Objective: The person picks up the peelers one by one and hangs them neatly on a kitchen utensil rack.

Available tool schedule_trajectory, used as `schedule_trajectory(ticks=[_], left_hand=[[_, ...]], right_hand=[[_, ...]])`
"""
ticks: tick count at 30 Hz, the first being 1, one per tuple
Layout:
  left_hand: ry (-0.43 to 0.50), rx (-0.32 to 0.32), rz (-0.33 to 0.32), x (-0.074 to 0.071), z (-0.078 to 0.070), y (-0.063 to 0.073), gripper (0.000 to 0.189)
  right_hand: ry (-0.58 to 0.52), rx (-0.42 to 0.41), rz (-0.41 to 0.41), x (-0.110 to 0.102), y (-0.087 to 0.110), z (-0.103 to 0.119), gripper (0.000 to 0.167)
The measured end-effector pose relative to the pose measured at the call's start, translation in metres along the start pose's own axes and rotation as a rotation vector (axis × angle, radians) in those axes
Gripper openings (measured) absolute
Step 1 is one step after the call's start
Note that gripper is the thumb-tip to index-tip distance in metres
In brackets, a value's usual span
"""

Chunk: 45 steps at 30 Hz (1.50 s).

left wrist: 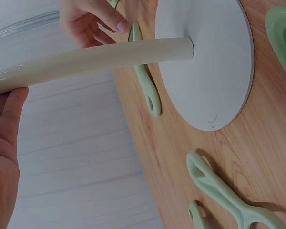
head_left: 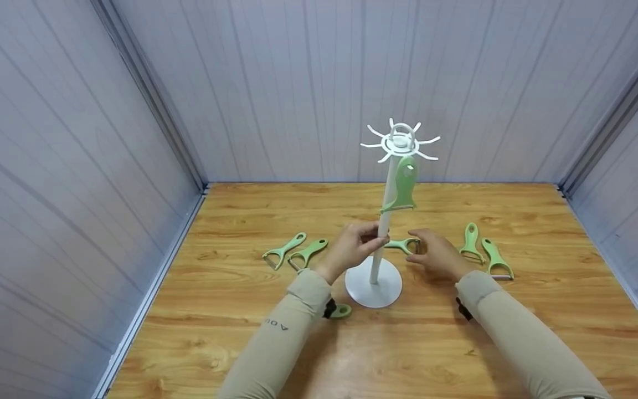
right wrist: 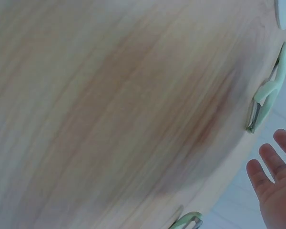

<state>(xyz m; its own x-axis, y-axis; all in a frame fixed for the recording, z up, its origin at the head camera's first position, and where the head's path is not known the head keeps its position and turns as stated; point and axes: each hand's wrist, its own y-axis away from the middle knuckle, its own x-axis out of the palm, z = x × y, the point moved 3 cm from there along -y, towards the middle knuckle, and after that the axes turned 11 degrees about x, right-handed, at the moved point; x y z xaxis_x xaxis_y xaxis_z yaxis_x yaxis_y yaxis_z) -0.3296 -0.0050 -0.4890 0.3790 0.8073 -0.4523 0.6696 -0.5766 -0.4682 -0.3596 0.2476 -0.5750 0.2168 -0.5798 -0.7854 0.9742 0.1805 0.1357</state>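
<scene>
My left hand (head_left: 355,246) grips the pole (left wrist: 100,59) of a white stand, with fingers and thumb around it above its round base (head_left: 360,285). A green peeler (head_left: 405,183) hangs from the ring of hooks (head_left: 400,145) at the top, blade end down. Behind the pole, a light green peeler (head_left: 402,244) lies on the table, partly hidden by the pole. My right hand (head_left: 435,252) is right at that peeler's blade end, thumb and fingers apart. In the right wrist view, the right hand's fingers (right wrist: 274,162) are extended and spread.
Two peelers (head_left: 283,250) (head_left: 309,254) lie left of the stand and two more (head_left: 471,241) (head_left: 496,259) to the right. Another peeler (head_left: 341,311) is partly under my left forearm. Pale panel walls (head_left: 308,94) border the wooden table (head_left: 230,210) at the back and sides.
</scene>
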Motion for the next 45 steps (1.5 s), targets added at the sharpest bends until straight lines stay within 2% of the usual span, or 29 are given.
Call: schedule_trajectory(ticks=[7,15,28,33,38,45], left_hand=[[0.005,-0.008,-0.004,0.000,0.000,0.002,0.026],[0.007,-0.008,-0.002,0.001,0.000,0.001,0.026],[-0.004,0.012,0.004,0.000,0.001,0.000,0.022],[-0.007,-0.002,0.006,0.001,0.000,0.001,0.022],[-0.015,-0.032,0.006,0.001,0.000,0.001,0.024],[-0.021,-0.026,0.000,0.000,0.000,0.002,0.023]], right_hand=[[-0.007,0.043,0.052,0.006,-0.008,-0.002,0.077],[0.024,0.017,0.055,0.014,-0.017,-0.005,0.073],[0.144,-0.051,0.041,0.018,-0.024,0.001,0.052],[0.169,-0.071,0.012,0.019,-0.024,0.000,0.045],[0.184,-0.069,-0.012,0.017,-0.022,0.000,0.039],[0.156,-0.023,-0.001,0.013,-0.020,0.001,0.031]])
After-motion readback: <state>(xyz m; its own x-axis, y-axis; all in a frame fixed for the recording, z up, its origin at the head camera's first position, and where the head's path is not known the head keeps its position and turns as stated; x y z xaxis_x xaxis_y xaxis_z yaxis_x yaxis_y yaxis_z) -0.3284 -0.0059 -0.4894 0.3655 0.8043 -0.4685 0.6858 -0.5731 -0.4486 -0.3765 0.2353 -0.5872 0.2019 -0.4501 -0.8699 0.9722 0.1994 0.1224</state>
